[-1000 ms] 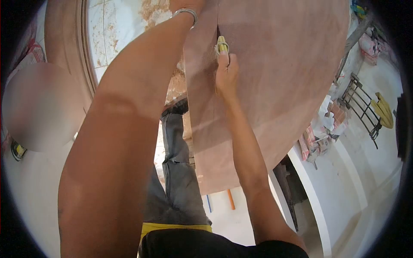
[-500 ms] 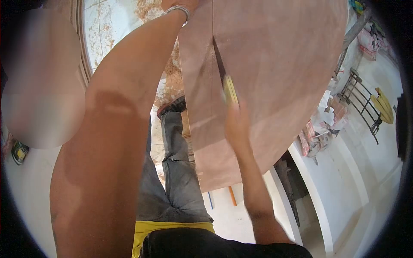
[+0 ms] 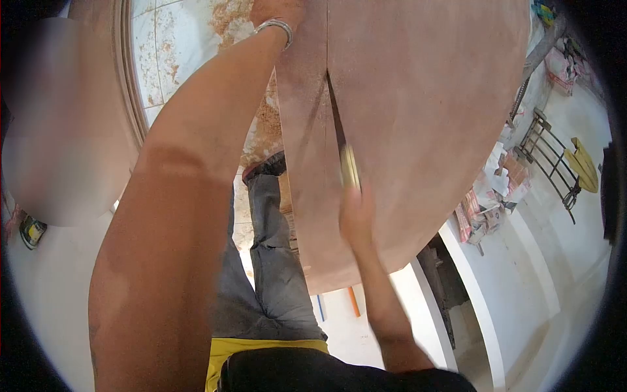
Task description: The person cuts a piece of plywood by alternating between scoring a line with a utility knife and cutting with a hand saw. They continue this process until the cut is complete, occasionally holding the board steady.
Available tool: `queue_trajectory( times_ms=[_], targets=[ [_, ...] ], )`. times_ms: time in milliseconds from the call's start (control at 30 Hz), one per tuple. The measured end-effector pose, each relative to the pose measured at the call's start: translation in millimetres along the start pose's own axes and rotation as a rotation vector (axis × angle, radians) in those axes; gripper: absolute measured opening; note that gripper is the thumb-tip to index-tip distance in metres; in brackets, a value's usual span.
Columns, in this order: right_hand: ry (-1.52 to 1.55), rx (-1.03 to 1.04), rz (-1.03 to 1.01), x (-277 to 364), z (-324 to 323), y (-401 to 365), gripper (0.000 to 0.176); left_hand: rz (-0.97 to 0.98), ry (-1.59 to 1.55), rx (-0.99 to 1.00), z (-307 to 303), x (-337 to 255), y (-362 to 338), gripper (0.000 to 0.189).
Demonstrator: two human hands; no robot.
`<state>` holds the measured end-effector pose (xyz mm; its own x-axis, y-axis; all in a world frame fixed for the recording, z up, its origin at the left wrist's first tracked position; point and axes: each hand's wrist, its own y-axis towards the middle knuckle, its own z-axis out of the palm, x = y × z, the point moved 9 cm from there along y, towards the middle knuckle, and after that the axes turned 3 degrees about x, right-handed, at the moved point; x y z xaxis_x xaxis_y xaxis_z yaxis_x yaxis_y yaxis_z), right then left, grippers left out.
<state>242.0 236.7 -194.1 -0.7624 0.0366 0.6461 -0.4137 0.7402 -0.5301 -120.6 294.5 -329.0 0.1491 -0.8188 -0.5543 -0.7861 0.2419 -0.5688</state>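
Observation:
A handsaw has its dark narrow blade (image 3: 336, 111) in a straight line in a reddish-brown plywood sheet (image 3: 418, 130). My right hand (image 3: 358, 212) is closed around the saw's yellow handle (image 3: 351, 166), slightly smeared by motion. Ahead of the blade, a thin line runs along the sheet to the top of the view. At the top edge, my left hand (image 3: 279, 9), with a silvery bracelet (image 3: 277, 27) at its wrist, is at the sheet's left side; its fingers are out of view.
My leg in grey trousers (image 3: 271, 228) stands left of the sheet on dusty tiles (image 3: 186, 39). An orange rod (image 3: 354, 302) and a blue rod (image 3: 321, 308) stick out below the near edge. Torn bags (image 3: 486, 196) and a metal rack (image 3: 552, 157) are at the right.
My right hand has drawn the saw back toward me, lower in the view. My left hand stays near the sheet's far left, and the whole view has shifted slightly.

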Motion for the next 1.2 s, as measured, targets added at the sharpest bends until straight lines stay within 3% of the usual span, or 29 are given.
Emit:
queue_trajectory(
  times_ms=[33, 67, 100, 167, 233, 267, 400, 533, 600, 667, 700, 733, 800, 933, 1033, 1200],
  targets=[
    [-0.157, 0.006, 0.103, -31, 27, 56, 0.032, 0.026, -0.006, -0.019, -1, 1, -2, 0.079],
    [-0.011, 0.041, 0.043, -19, 52, 113, 0.03, 0.049, -0.009, -0.038, -1, 3, -4, 0.082],
    [-0.145, -0.036, -0.035, 1, 63, 148, 0.034, 0.088, -0.012, -0.063, -2, 0, -1, 0.084],
    [-0.028, -0.039, -0.068, 15, 67, 174, 0.037, 0.036, 0.044, -0.082, -1, -1, 11, 0.086],
    [0.024, 0.059, 0.079, 7, 71, 181, 0.038, 0.011, 0.054, -0.084, 7, 6, 9, 0.087],
    [0.05, 0.11, 0.142, 4, 73, 184, 0.039, 0.031, 0.033, -0.099, 6, 4, 8, 0.087],
    [0.034, 0.074, -0.09, 7, 41, 104, 0.034, 0.181, -0.05, -0.212, -3, 0, -2, 0.087],
    [-0.132, 0.177, 0.297, -10, -25, -39, 0.033, 0.028, -0.04, -0.001, -3, 1, -10, 0.085],
    [-0.036, 0.172, 0.319, -9, -27, -34, 0.034, 0.07, -0.148, -0.008, -7, -5, -11, 0.084],
    [-0.072, 0.087, -0.047, -7, -2, 19, 0.037, 0.057, -0.179, 0.034, -8, -5, -7, 0.084],
    [-0.052, -0.023, 0.006, -18, 21, 64, 0.04, 0.041, -0.195, 0.069, -3, -3, -13, 0.084],
    [0.001, 0.08, 0.109, -17, 49, 111, 0.033, 0.01, -0.146, 0.034, -4, 5, -21, 0.083],
    [-0.079, -0.091, -0.104, -28, 65, 139, 0.033, 0.015, -0.052, -0.085, -10, -3, -11, 0.08],
    [0.054, -0.034, -0.09, -19, 66, 136, 0.032, -0.042, 0.001, -0.025, -4, 5, -1, 0.068],
    [0.055, -0.1, -0.182, -26, 66, 139, 0.032, 0.09, -0.006, -0.137, 14, 12, 19, 0.08],
    [0.04, -0.072, -0.099, -23, 65, 132, 0.038, 0.057, 0.056, -0.149, 10, 10, 9, 0.079]
  ],
)
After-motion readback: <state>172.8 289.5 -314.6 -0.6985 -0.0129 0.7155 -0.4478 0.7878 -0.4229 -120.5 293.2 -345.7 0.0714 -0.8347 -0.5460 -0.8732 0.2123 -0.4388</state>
